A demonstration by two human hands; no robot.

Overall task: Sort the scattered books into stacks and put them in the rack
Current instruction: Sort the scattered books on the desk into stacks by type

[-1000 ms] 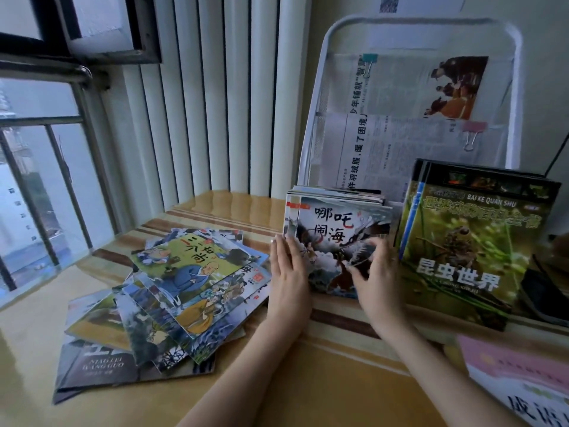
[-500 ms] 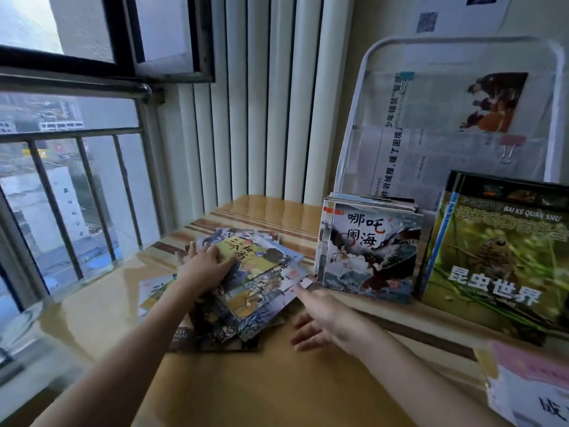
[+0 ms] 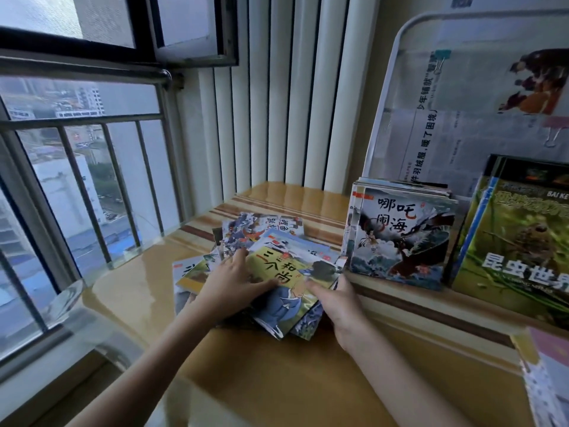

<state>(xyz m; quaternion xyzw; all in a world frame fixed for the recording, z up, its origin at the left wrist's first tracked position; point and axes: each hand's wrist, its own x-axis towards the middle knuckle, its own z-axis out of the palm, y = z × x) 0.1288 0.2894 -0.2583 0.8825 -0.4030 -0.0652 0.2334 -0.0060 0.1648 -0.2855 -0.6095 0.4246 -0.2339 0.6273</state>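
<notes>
I see a glossy yellow wooden table (image 3: 277, 380) with brown stripes running toward the window. A loose pile of thin picture books (image 3: 271, 272) lies flat on it near the middle. At the right, a white rack (image 3: 381, 118) stands on the table. A pink-covered book (image 3: 551, 374) lies at the right edge.

One head camera looks forward and down, close over the table (image 3: 277, 380), toward the window (image 3: 77, 180) corner.
</notes>
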